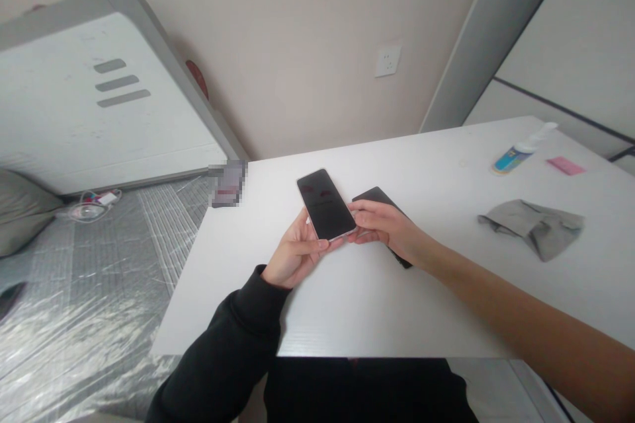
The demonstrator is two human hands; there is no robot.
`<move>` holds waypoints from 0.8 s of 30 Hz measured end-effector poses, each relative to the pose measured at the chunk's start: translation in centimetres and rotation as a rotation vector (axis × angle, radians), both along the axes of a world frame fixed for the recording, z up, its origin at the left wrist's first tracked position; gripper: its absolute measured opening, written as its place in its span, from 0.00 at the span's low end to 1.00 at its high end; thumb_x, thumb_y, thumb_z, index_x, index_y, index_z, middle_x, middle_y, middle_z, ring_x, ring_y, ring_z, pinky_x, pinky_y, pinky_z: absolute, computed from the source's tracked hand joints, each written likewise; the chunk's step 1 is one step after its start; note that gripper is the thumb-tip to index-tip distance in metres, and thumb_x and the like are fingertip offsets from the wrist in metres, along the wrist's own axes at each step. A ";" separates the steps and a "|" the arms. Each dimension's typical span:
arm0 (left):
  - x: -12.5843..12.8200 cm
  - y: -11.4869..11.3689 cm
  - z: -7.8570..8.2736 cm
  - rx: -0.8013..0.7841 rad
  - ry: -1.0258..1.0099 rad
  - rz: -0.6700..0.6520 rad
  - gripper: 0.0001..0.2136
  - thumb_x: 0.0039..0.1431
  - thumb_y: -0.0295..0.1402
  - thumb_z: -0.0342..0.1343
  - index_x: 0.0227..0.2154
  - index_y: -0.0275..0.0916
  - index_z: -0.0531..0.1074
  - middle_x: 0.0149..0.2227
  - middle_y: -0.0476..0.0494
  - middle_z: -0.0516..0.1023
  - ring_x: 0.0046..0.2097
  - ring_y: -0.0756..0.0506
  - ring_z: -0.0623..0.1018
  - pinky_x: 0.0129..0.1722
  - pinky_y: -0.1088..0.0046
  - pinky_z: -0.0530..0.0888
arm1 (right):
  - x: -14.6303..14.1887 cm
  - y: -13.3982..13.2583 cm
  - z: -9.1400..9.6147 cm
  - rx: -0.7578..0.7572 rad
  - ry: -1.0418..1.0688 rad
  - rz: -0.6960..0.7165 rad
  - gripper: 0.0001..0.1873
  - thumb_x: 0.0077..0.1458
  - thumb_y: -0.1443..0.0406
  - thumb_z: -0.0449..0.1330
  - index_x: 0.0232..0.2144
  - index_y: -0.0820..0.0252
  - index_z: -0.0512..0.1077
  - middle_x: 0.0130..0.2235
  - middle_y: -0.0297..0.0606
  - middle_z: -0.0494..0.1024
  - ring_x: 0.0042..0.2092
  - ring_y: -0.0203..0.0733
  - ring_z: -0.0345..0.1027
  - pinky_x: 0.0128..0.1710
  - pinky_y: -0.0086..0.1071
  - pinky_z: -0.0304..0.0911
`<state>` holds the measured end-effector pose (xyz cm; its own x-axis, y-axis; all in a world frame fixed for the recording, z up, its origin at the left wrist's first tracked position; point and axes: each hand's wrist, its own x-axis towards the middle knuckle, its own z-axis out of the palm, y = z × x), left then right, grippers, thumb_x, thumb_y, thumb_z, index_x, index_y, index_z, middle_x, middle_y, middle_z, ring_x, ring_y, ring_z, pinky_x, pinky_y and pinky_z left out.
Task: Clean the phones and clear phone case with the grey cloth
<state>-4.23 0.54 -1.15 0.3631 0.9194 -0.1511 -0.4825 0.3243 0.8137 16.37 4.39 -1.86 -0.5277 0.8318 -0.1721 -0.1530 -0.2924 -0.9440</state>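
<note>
My left hand (294,252) grips the near end of a phone (325,203) with a dark screen and a pale edge, holding it just above the white table (347,304). My right hand (387,228) pinches the same phone's near right corner with its fingertips. Under my right hand lies a second black phone (377,198), flat on the table and partly hidden by the hand.
A grey cloth (533,225) lies crumpled at the right. Farther back right are a small spray bottle (518,153) on its side and a pink pad (565,165). Left of the table stands a bed with a plastic-wrapped mattress (89,291) and a white headboard (99,112).
</note>
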 end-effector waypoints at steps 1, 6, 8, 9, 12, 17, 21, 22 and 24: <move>0.0 0.0 0.0 0.000 0.002 0.004 0.40 0.47 0.18 0.66 0.63 0.44 0.62 0.60 0.40 0.75 0.60 0.37 0.77 0.64 0.55 0.68 | 0.0 0.0 0.0 0.000 -0.003 0.002 0.18 0.51 0.56 0.68 0.43 0.57 0.78 0.37 0.36 0.83 0.38 0.40 0.77 0.41 0.32 0.71; -0.2 0.0 0.1 -0.026 -0.010 0.015 0.38 0.47 0.16 0.63 0.63 0.42 0.63 0.58 0.40 0.77 0.57 0.39 0.79 0.62 0.57 0.71 | 0.0 0.1 -0.3 0.005 -0.029 -0.009 0.22 0.49 0.54 0.70 0.45 0.57 0.78 0.36 0.37 0.82 0.39 0.41 0.77 0.42 0.35 0.71; -0.3 0.1 0.1 -0.047 -0.012 0.021 0.36 0.48 0.17 0.62 0.62 0.41 0.65 0.57 0.40 0.78 0.56 0.39 0.79 0.60 0.60 0.73 | 0.0 0.1 -0.5 0.002 -0.050 -0.029 0.22 0.49 0.54 0.70 0.44 0.57 0.78 0.36 0.37 0.81 0.38 0.41 0.76 0.43 0.36 0.71; -0.4 0.1 0.1 -0.057 -0.010 0.025 0.34 0.49 0.17 0.62 0.61 0.40 0.66 0.56 0.40 0.79 0.56 0.39 0.79 0.60 0.61 0.73 | 0.0 0.1 -0.5 -0.002 -0.060 -0.038 0.21 0.49 0.54 0.70 0.43 0.58 0.78 0.35 0.37 0.80 0.37 0.41 0.75 0.43 0.36 0.71; -0.5 0.1 0.1 -0.067 0.000 0.027 0.31 0.51 0.19 0.59 0.61 0.38 0.67 0.56 0.39 0.79 0.58 0.37 0.78 0.61 0.59 0.73 | 0.0 0.1 -0.6 -0.021 -0.079 -0.057 0.20 0.49 0.54 0.71 0.42 0.58 0.79 0.34 0.36 0.78 0.35 0.39 0.72 0.42 0.36 0.71; -0.8 0.2 -0.3 -0.057 0.012 0.017 0.31 0.50 0.18 0.58 0.60 0.36 0.67 0.57 0.38 0.78 0.60 0.36 0.76 0.65 0.56 0.69 | -0.1 0.1 -0.5 -0.034 -0.066 -0.055 0.21 0.48 0.54 0.72 0.42 0.58 0.79 0.34 0.37 0.78 0.34 0.39 0.72 0.41 0.37 0.72; -0.8 0.3 -0.8 -0.092 0.009 0.007 0.29 0.48 0.16 0.58 0.56 0.35 0.70 0.56 0.39 0.79 0.60 0.37 0.76 0.65 0.58 0.68 | -0.2 0.1 -0.6 -0.049 -0.067 -0.073 0.24 0.46 0.54 0.73 0.44 0.59 0.79 0.32 0.36 0.78 0.34 0.40 0.72 0.42 0.38 0.72; -0.8 0.3 -0.8 -0.096 0.009 0.002 0.29 0.48 0.16 0.59 0.55 0.36 0.70 0.56 0.39 0.79 0.60 0.37 0.76 0.65 0.58 0.68 | -0.2 0.1 -0.6 -0.050 -0.067 -0.081 0.24 0.46 0.55 0.73 0.44 0.59 0.79 0.31 0.35 0.78 0.33 0.39 0.72 0.42 0.38 0.72; -0.8 0.3 -0.9 -0.088 0.008 -0.007 0.30 0.47 0.15 0.59 0.56 0.36 0.70 0.56 0.39 0.79 0.61 0.37 0.75 0.65 0.58 0.68 | -0.2 0.1 -0.7 -0.039 -0.068 -0.084 0.26 0.45 0.56 0.73 0.45 0.58 0.77 0.30 0.33 0.77 0.32 0.38 0.71 0.41 0.37 0.72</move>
<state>-4.99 0.88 -2.02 0.3678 0.8999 -0.2342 -0.4735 0.3980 0.7857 16.18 4.45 -2.54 -0.4423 0.8647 -0.2382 -0.1146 -0.3179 -0.9412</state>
